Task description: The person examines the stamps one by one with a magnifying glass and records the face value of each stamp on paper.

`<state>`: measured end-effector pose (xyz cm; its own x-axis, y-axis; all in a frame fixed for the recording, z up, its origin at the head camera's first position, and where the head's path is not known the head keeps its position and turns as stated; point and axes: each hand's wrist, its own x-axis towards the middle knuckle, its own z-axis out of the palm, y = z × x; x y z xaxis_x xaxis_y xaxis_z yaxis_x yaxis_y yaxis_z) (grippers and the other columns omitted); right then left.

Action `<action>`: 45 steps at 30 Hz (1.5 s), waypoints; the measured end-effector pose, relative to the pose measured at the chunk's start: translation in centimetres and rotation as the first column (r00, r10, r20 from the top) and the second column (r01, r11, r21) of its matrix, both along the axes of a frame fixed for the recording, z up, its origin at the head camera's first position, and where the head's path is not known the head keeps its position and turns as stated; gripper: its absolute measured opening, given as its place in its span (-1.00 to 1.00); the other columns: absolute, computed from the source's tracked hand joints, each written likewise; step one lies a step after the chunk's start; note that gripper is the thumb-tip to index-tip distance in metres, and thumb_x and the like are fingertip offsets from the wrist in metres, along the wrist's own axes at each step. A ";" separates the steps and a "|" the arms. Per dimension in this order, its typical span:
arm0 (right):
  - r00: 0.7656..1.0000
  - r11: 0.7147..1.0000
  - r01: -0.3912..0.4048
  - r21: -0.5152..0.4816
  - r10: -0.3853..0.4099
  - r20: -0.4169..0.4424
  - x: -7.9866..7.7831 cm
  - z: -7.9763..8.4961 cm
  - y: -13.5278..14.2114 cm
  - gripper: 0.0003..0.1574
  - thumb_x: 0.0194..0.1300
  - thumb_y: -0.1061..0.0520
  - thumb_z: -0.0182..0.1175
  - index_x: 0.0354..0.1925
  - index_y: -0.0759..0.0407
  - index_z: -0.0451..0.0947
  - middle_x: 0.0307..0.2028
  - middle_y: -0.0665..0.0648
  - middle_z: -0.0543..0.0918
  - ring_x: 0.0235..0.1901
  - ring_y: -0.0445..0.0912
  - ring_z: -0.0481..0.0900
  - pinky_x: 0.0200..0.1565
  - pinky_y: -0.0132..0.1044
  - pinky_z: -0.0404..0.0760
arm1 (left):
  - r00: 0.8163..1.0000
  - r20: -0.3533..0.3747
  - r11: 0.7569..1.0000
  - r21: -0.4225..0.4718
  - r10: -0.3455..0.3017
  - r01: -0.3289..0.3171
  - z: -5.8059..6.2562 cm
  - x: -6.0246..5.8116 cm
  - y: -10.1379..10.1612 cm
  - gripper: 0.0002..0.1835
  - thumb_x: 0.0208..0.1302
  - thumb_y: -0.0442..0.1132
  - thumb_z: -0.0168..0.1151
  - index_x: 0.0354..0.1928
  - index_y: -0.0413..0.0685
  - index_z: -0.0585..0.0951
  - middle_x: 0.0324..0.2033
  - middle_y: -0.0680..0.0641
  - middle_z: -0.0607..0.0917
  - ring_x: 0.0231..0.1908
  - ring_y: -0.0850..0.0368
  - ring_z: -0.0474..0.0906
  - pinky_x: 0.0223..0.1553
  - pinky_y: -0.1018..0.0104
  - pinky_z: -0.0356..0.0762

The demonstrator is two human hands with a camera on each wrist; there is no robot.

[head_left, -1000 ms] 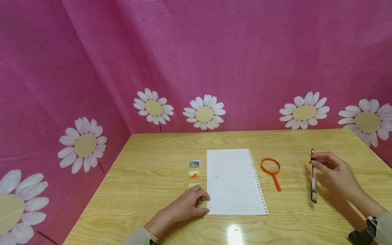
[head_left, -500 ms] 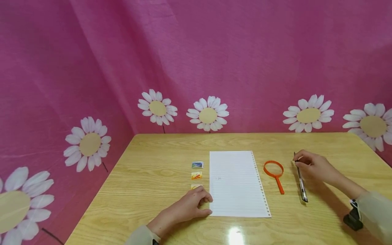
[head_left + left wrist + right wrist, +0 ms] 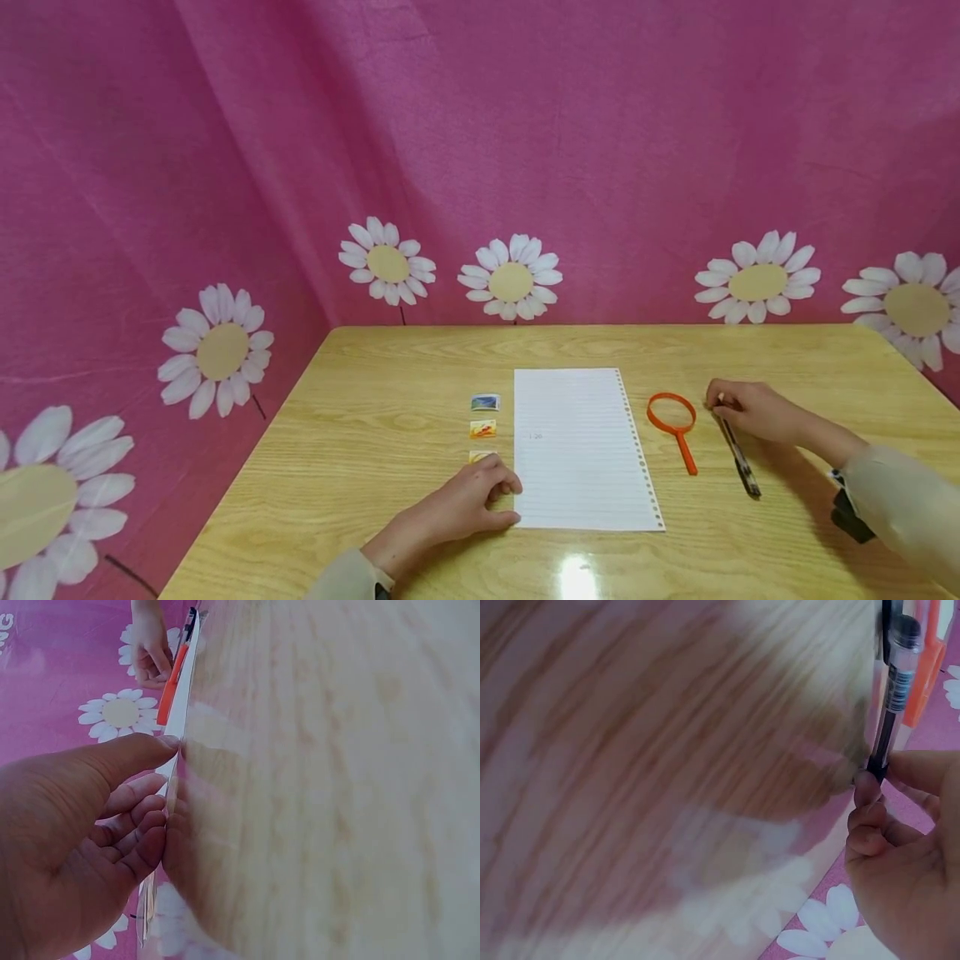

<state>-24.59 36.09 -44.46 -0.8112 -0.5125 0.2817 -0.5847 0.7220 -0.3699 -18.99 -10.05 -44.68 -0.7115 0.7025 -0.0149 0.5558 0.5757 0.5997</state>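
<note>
In the head view, my right hand (image 3: 765, 414) pinches a clear-barrelled pen (image 3: 740, 461) by its far end, between thumb and fingers. The pen slants low along the tabletop, its dark end toward me; the right wrist view shows a label on its barrel (image 3: 900, 684). My left hand (image 3: 465, 502) rests at the left edge of a lined sheet of paper (image 3: 581, 467), thumb and fingertips touching that edge, fingers loosely bent. The sheet has punched holes down its right side and a small mark reading about "1.20". A red magnifying glass (image 3: 686, 454) lies between sheet and pen.
Left of the sheet, small picture cards like stamps stand in a column: a blue-green one (image 3: 485, 403), an orange one (image 3: 483, 429) and a yellowish one (image 3: 480, 456) partly behind my left hand. A pink flowered curtain (image 3: 600, 167) borders the wooden table (image 3: 360, 417).
My right hand has carried the pen leftward, closer to the magnifying glass, and lowered it toward the tabletop. The pen has turned to a slant. My left hand stays on the sheet's edge.
</note>
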 end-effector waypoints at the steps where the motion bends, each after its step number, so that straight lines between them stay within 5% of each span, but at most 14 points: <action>1: 1.000 1.000 -0.005 0.008 0.005 0.001 0.0 0.0 0.0 -0.77 0.26 0.40 0.21 -0.30 0.09 0.46 -0.55 -0.15 0.47 -0.56 -0.45 0.15 -0.51 -0.45 0.21 | 1.000 0.000 1.000 -0.001 0.001 -0.001 0.1 0.0 0.0 -0.74 0.21 -0.17 0.38 -0.10 -0.05 0.60 -0.30 0.10 0.46 -0.32 0.41 0.32 -0.21 0.57 0.40; 13: 0.998 0.999 0.042 -0.005 -0.042 0.038 1.0 0.6 -0.2 -0.96 0.41 0.24 0.11 -0.22 0.16 0.42 -0.61 -0.17 0.42 -0.62 -0.45 0.19 -0.56 -0.45 0.23 | 0.999 -0.051 0.999 -0.045 -0.013 0.011 0.7 0.0 0.2 -0.75 0.23 -0.13 0.37 -0.11 -0.04 0.60 -0.29 0.10 0.45 -0.30 0.37 0.32 -0.19 0.56 0.37; 19: 0.998 0.999 0.049 -0.007 -0.050 -0.033 1.8 0.3 -0.5 -0.86 0.35 0.28 0.17 -0.24 0.09 0.40 -0.61 -0.19 0.31 -0.61 -0.45 0.14 -0.56 -0.45 0.20 | 0.996 -0.091 1.000 -0.004 0.025 -0.026 0.9 0.0 -0.3 -0.76 0.26 -0.15 0.34 -0.10 -0.07 0.61 -0.27 0.08 0.50 -0.28 0.34 0.37 -0.17 0.53 0.42; 26: 0.982 0.991 0.131 -0.038 -0.135 -0.132 2.5 0.5 -1.6 -0.81 0.24 0.33 0.26 -0.29 0.13 0.44 -0.59 -0.13 0.30 -0.59 -0.44 0.11 -0.57 -0.46 0.19 | 0.981 -0.156 0.991 0.094 0.112 -0.099 1.2 -1.8 -1.4 -0.84 0.31 -0.25 0.28 -0.14 -0.16 0.60 -0.29 -0.05 0.53 -0.36 0.24 0.38 -0.31 0.49 0.40; 34: 0.974 0.973 0.225 -0.051 -0.226 -0.011 3.7 1.0 -3.4 -0.87 0.26 0.31 0.24 -0.35 0.25 0.44 -0.58 -0.04 0.42 -0.63 -0.40 0.18 -0.58 -0.43 0.28 | 0.948 -0.179 0.961 0.133 0.264 -0.243 1.1 -4.0 -2.5 -0.83 0.28 -0.31 0.29 -0.13 -0.19 0.62 -0.29 -0.04 0.53 -0.36 0.25 0.36 -0.32 0.46 0.39; 45: 0.952 0.954 0.295 -0.057 -0.289 0.102 5.5 0.9 -5.7 -0.86 0.24 0.27 0.25 -0.35 0.27 0.45 -0.55 0.00 0.46 -0.57 -0.35 0.22 -0.53 -0.42 0.29 | 0.929 -0.169 0.941 0.138 0.329 -0.308 0.8 -6.2 -3.3 -0.84 0.26 -0.34 0.30 -0.14 -0.22 0.61 -0.32 -0.05 0.52 -0.36 0.22 0.40 -0.33 0.48 0.40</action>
<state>-19.13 30.41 -43.53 -0.9465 -0.2308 0.2256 -0.3131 0.8264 -0.4681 -25.18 -13.39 -43.88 -0.8807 0.4282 0.2024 0.4614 0.6790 0.5711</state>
